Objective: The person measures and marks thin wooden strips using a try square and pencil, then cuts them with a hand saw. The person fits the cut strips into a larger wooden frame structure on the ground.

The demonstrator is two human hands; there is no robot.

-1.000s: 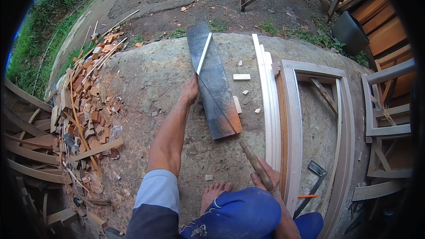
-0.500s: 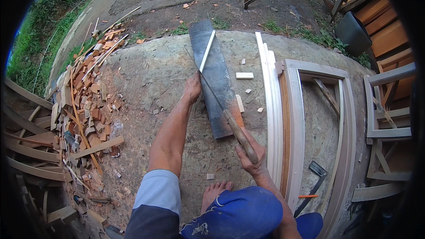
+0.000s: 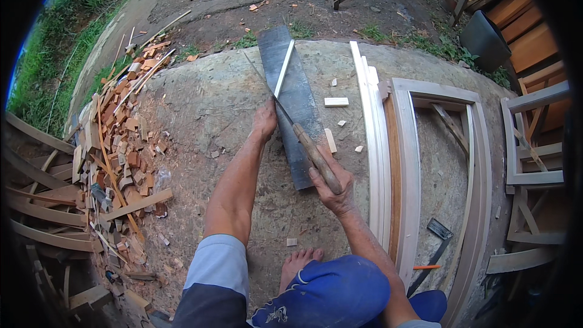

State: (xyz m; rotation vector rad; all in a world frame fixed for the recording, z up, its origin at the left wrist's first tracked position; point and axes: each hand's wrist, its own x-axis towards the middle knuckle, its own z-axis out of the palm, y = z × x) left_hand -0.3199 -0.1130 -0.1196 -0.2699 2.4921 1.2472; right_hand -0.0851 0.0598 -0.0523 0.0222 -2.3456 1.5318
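Observation:
A pale, narrow wooden strip (image 3: 285, 68) lies slantwise over a long dark board (image 3: 297, 146) on the ground. My left hand (image 3: 265, 120) is closed on the strip's near end, at the board's left edge. In my right hand (image 3: 337, 188) is the worn wooden handle of a handsaw (image 3: 315, 157). Its thin blade, seen nearly edge-on, crosses the strip just beyond my left hand and points to the far left. The contact between blade and strip is too small to make out.
Small offcuts (image 3: 336, 102) lie right of the board, beside long pale battens (image 3: 371, 146) and a wooden frame (image 3: 480, 164). Inside the frame are a try square (image 3: 438, 231) and an orange pencil (image 3: 427, 267). A heap of wood scraps (image 3: 124, 164) spreads along the left.
My right hand has pushed the handsaw forward and to the left, so more blade shows beyond the strip. My left hand and the strip stay almost in place.

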